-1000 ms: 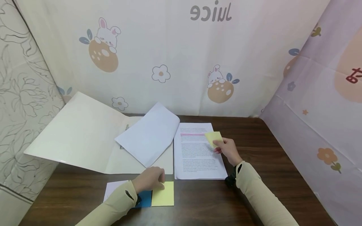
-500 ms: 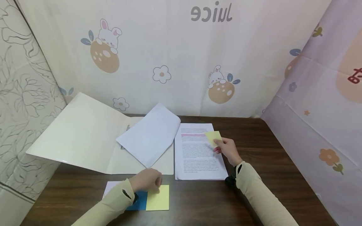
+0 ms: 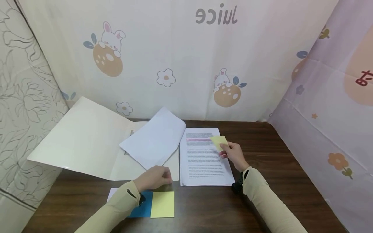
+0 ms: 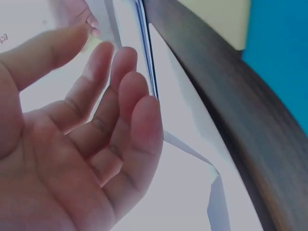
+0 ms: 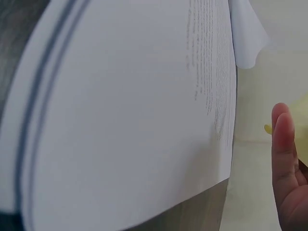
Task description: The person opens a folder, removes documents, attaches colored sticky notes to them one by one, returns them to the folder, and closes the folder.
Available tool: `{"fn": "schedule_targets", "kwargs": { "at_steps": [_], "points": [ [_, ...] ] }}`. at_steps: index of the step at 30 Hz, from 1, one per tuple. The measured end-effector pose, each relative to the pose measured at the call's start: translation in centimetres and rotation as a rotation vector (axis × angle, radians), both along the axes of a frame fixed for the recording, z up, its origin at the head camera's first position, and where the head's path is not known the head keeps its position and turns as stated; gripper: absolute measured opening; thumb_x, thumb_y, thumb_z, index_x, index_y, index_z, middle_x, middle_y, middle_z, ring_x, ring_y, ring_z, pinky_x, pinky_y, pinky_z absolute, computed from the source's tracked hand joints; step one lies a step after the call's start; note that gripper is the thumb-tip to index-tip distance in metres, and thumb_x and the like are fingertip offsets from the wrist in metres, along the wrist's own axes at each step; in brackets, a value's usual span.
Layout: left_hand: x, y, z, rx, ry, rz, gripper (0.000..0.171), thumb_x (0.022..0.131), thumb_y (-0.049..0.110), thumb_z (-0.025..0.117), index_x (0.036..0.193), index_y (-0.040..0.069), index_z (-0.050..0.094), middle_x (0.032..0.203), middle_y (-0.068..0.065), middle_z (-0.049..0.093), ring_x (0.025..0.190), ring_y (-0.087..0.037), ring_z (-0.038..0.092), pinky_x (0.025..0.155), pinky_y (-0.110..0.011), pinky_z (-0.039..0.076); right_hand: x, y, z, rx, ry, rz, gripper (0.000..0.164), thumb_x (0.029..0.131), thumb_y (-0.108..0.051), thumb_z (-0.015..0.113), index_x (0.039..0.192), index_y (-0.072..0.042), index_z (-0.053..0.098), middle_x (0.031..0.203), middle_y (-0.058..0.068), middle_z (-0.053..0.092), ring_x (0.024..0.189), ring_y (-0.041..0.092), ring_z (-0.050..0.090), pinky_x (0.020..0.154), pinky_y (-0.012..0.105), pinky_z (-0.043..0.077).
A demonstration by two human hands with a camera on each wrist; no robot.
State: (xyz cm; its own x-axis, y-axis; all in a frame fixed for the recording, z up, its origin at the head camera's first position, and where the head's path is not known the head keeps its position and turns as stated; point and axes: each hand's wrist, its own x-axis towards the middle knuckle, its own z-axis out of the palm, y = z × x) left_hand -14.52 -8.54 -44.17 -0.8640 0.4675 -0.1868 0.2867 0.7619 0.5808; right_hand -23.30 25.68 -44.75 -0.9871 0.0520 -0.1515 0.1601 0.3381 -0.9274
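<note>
My right hand [image 3: 235, 156] pinches a pale yellow sticky note [image 3: 219, 141] over the right edge of a printed page [image 3: 204, 158] that has a pink highlighted line. The right wrist view catches the note [image 5: 300, 126] partly, behind the fingers. Above the near edge of an open white folder [image 3: 125, 171], my left hand [image 3: 154, 177] holds nothing; in the left wrist view its fingers [image 4: 144, 120] are loosely bent. Just below it lie a yellow sticky note pad [image 3: 162, 205] and a blue pad [image 3: 142, 208], partly covered by my left arm.
A turned-back white sheet [image 3: 154, 136] lies across the folder's right side. The folder's cover [image 3: 81, 139] stands raised at the left. A pale lilac piece [image 3: 112, 193] shows beside my left sleeve. Printed curtains [image 3: 186, 64] border the brown table [image 3: 262, 145].
The yellow and blue pads have slid left and a little nearer. My left hand has then lifted off the yellow pad toward the folder's edge. The right hand keeps its place with the sticky note.
</note>
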Motion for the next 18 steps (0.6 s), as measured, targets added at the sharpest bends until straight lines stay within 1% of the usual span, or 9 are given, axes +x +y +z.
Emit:
{"fn": "schedule_targets", "kwargs": {
  "at_steps": [3, 7, 11, 14, 18],
  "points": [
    [-0.5, 0.4, 0.2, 0.014, -0.004, 0.043, 0.012, 0.09, 0.026, 0.068, 0.086, 0.015, 0.066, 0.078, 0.003, 0.063, 0.072, -0.013, 0.053, 0.068, -0.031, 0.048, 0.0, -0.3, -0.1, 0.024, 0.018, 0.008, 0.041, 0.1, -0.027, 0.055, 0.128, 0.003, 0.059, 0.118, 0.023, 0.062, 0.077, 0.014, 0.065, 0.069, 0.026, 0.056],
    [-1.2, 0.9, 0.5, 0.041, -0.016, 0.082, 0.012, 0.091, 0.026, 0.067, 0.089, 0.014, 0.067, 0.08, 0.002, 0.064, 0.073, -0.014, 0.054, 0.069, -0.031, 0.049, 0.0, -0.6, -0.1, 0.042, 0.026, 0.012, 0.04, 0.1, -0.026, 0.055, 0.127, 0.002, 0.06, 0.121, 0.022, 0.061, 0.082, 0.017, 0.065, 0.069, 0.026, 0.055],
    [-1.8, 1.3, 0.7, 0.074, -0.015, 0.104, 0.012, 0.091, 0.025, 0.066, 0.09, 0.013, 0.067, 0.082, 0.001, 0.065, 0.074, -0.014, 0.055, 0.07, -0.031, 0.049, 0.1, -0.9, -0.1, 0.075, 0.041, 0.008, 0.037, 0.101, -0.023, 0.052, 0.127, 0.002, 0.061, 0.121, 0.02, 0.058, 0.089, 0.022, 0.062, 0.07, 0.026, 0.054],
    [-2.3, 1.5, 0.7, 0.092, -0.001, 0.12, 0.011, 0.092, 0.023, 0.064, 0.091, 0.013, 0.067, 0.083, 0.001, 0.065, 0.075, -0.014, 0.054, 0.071, -0.031, 0.048, 0.1, -1.1, 0.1, 0.099, 0.051, 0.002, 0.037, 0.101, -0.022, 0.051, 0.127, 0.003, 0.06, 0.118, 0.017, 0.055, 0.094, 0.027, 0.059, 0.073, 0.03, 0.054],
    [-2.9, 1.9, 0.6, 0.123, 0.013, 0.138, 0.01, 0.093, 0.021, 0.062, 0.091, 0.012, 0.066, 0.084, 0.001, 0.064, 0.075, -0.015, 0.054, 0.069, -0.03, 0.046, 0.2, -1.4, 0.4, 0.111, 0.062, -0.01, 0.035, 0.101, -0.019, 0.051, 0.125, 0.004, 0.061, 0.115, 0.017, 0.055, 0.092, 0.029, 0.057, 0.073, 0.032, 0.053]
  ]
}}
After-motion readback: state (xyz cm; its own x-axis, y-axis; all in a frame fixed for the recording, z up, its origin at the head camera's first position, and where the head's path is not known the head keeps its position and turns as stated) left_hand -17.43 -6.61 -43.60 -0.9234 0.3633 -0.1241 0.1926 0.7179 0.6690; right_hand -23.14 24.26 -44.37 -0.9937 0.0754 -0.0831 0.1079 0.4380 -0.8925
